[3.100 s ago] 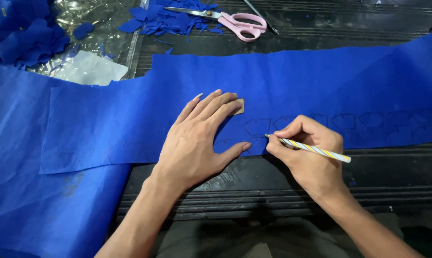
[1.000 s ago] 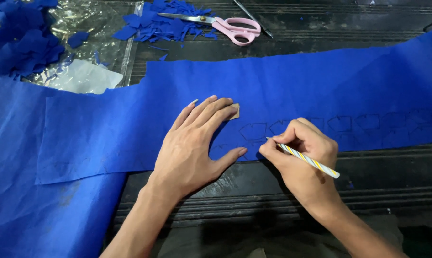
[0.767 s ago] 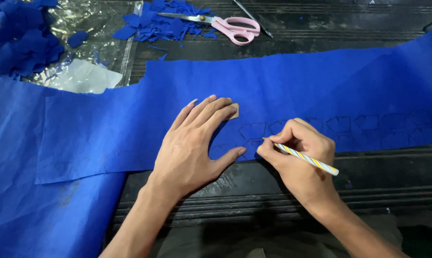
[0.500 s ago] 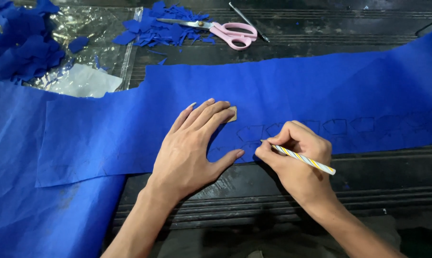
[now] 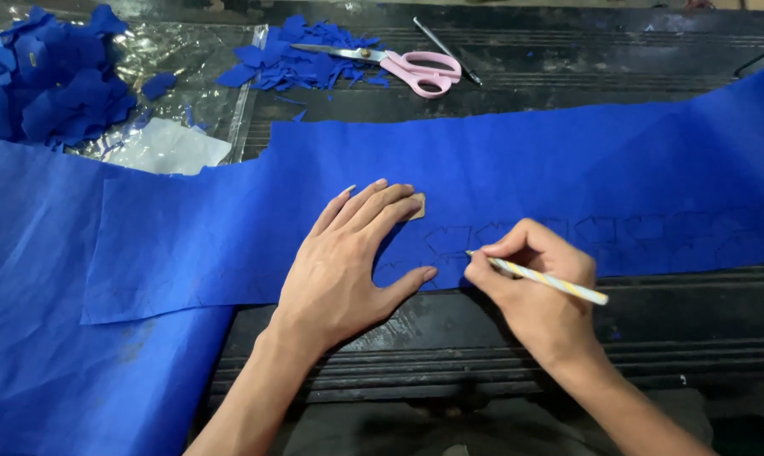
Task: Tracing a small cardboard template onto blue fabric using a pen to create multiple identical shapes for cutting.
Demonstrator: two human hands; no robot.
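Dark ridged table bears blue cloth, pink scissors.

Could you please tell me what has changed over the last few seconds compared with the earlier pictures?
The right hand has slid its striped pencil leftward along the blue fabric, toward the left hand. Nothing was picked up or released. The left hand still presses the small template flat; the pink scissors lie where they were.

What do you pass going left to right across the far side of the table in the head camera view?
Heap of blue cut pieces → clear plastic sheet → pile of blue scraps → pink-handled scissors → thin dark pen.
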